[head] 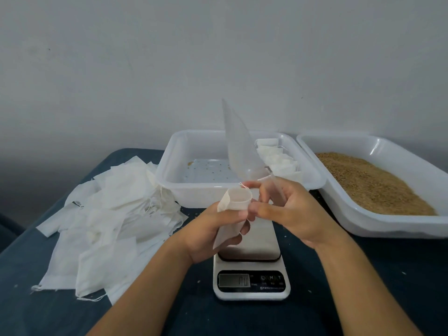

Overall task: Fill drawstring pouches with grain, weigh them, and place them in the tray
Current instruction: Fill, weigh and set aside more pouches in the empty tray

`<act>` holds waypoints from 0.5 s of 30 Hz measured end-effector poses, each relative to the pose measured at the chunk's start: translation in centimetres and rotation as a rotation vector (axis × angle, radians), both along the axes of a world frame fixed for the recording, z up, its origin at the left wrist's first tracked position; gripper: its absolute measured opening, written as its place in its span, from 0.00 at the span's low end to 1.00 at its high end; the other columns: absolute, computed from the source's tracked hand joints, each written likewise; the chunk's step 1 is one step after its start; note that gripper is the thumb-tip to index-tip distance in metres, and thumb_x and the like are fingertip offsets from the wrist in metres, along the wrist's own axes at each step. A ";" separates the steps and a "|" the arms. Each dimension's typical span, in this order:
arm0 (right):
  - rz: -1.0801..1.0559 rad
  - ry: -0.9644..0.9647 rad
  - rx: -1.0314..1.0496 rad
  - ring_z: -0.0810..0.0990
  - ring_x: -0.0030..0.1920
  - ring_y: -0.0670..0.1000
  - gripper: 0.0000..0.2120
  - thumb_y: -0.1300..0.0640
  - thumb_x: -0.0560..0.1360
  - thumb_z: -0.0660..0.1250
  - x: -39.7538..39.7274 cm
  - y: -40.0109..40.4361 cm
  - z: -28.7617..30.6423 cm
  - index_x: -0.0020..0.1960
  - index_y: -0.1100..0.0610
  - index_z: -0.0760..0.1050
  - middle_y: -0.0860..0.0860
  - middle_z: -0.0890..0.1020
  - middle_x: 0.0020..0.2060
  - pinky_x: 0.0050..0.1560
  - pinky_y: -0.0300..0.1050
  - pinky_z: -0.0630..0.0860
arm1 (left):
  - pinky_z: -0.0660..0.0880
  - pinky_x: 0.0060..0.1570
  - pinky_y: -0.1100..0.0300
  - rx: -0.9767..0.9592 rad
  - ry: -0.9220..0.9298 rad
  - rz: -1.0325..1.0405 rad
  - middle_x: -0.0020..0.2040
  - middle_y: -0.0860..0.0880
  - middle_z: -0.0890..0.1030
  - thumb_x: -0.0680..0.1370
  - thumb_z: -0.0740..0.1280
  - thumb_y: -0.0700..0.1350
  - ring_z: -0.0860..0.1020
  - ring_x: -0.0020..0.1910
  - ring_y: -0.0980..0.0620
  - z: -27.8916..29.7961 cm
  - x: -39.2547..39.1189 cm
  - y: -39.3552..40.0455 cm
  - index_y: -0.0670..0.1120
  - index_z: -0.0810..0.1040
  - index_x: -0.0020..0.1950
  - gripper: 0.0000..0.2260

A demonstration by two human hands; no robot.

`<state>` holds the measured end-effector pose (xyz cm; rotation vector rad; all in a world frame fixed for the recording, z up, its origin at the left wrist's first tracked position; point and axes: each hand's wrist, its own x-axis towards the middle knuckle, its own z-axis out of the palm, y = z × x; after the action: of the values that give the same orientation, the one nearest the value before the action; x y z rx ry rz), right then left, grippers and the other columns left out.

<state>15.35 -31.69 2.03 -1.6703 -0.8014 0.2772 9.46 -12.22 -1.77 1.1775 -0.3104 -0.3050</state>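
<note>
My left hand (pixel 208 234) grips a white drawstring pouch (pixel 236 202) just above the scale, its mouth held open and facing up. My right hand (pixel 291 212) holds the handle of a clear plastic scoop (pixel 238 146), whose blade points upward, empty. The fingertips of that hand touch the pouch's rim. The digital scale (pixel 252 282) lies under both hands with nothing on its platform. Behind it, a white tray (pixel 169 170) has a row of filled pouches (pixel 278 158) along its right side. Brown grain (pixel 373 185) fills a second white tray (pixel 400 146) at the right.
A loose pile of empty white pouches (pixel 109 214) covers the left of the dark blue table (pixel 36 275). A few stray grains lie on the tabletop and on the middle tray's floor. A plain wall stands behind the trays.
</note>
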 end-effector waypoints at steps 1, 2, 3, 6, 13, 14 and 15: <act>-0.004 -0.021 0.008 0.84 0.57 0.49 0.16 0.51 0.72 0.78 -0.1 0.0 0.1 0.39 0.58 0.73 0.46 0.86 0.56 0.60 0.53 0.80 | 0.69 0.33 0.66 -0.019 -0.009 -0.034 0.46 0.52 0.78 0.73 0.72 0.49 0.75 0.39 0.56 0.1 -0.2 -0.1 0.51 0.83 0.52 0.08; 0.002 -0.027 0.027 0.86 0.52 0.51 0.15 0.54 0.74 0.77 -0.2 0.0 0.2 0.40 0.59 0.72 0.49 0.86 0.57 0.59 0.56 0.81 | 0.66 0.33 0.66 -0.033 -0.025 -0.066 0.46 0.51 0.78 0.73 0.74 0.49 0.75 0.39 0.56 0.1 -0.3 -0.2 0.51 0.83 0.51 0.08; 0.025 -0.025 0.046 0.86 0.46 0.54 0.14 0.59 0.75 0.77 -0.3 0.0 0.1 0.40 0.61 0.72 0.52 0.86 0.53 0.55 0.56 0.82 | 0.63 0.32 0.65 -0.044 -0.041 -0.097 0.46 0.51 0.78 0.73 0.76 0.51 0.75 0.39 0.56 0.1 -0.3 -0.3 0.51 0.82 0.52 0.10; 0.082 -0.009 0.083 0.83 0.35 0.64 0.13 0.65 0.76 0.74 -0.6 0.1 0.1 0.40 0.63 0.70 0.60 0.82 0.38 0.42 0.57 0.83 | 0.60 0.31 0.62 -0.040 -0.046 -0.151 0.47 0.51 0.79 0.72 0.78 0.54 0.75 0.40 0.57 0.2 -0.5 -0.8 0.51 0.82 0.53 0.13; -0.030 -0.027 0.244 0.76 0.33 0.51 0.17 0.62 0.74 0.74 -0.6 0.3 -0.2 0.36 0.52 0.68 0.52 0.76 0.33 0.34 0.45 0.77 | 0.77 0.52 0.58 -0.044 -0.009 -0.123 0.61 0.47 0.79 0.73 0.77 0.55 0.78 0.61 0.50 -0.1 0.0 -0.6 0.51 0.78 0.70 0.27; -0.075 -0.045 0.252 0.75 0.35 0.48 0.16 0.58 0.73 0.75 -0.6 0.3 -0.2 0.35 0.50 0.68 0.50 0.75 0.33 0.35 0.42 0.76 | 0.77 0.58 0.55 -0.054 -0.011 -0.094 0.64 0.46 0.78 0.73 0.77 0.55 0.77 0.64 0.48 -0.2 0.2 -0.5 0.49 0.76 0.72 0.29; -0.115 -0.055 0.257 0.73 0.35 0.47 0.16 0.55 0.71 0.75 -0.5 0.2 -0.3 0.35 0.51 0.68 0.49 0.73 0.33 0.37 0.41 0.75 | 0.76 0.62 0.54 -0.061 -0.013 -0.064 0.65 0.44 0.78 0.73 0.78 0.55 0.76 0.66 0.46 -0.2 0.4 -0.4 0.48 0.75 0.73 0.31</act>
<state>14.87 -31.46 1.71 -1.4797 -0.7451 0.0455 9.85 -12.62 -2.00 1.1110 -0.3668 -0.3417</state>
